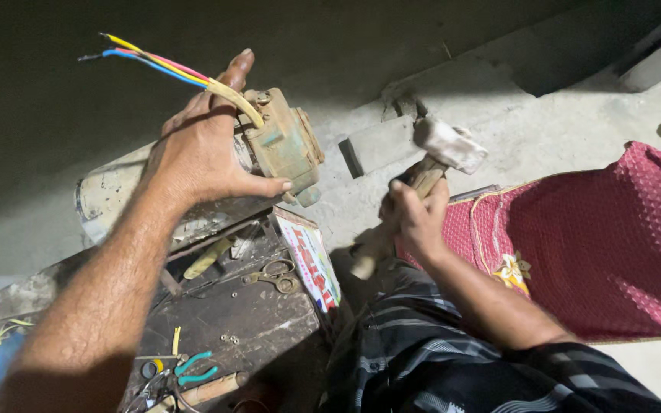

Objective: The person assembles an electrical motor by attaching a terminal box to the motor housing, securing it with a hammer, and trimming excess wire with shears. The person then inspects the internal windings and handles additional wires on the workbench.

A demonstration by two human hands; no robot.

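Observation:
My left hand (200, 149) grips a worn cylindrical motor (112, 191) near its rusty green end cap (288, 145), holding it tilted over a wooden board. Yellow, red and blue wires (154, 61) stick out past my fingers toward the upper left. My right hand (415, 218) is closed around the wooden handle of a hammer (422, 180), whose pale head (449, 144) hangs just right of the motor's end cap, apart from it.
A dirty wooden board (246, 313) carries scissors (273, 274), teal-handled pliers (193, 369), a wooden-handled tool (208, 390) and small screws. A printed box (311, 260) stands at its edge. A maroon patterned cushion (606, 237) lies right. A concrete block (380, 144) sits behind the hammer.

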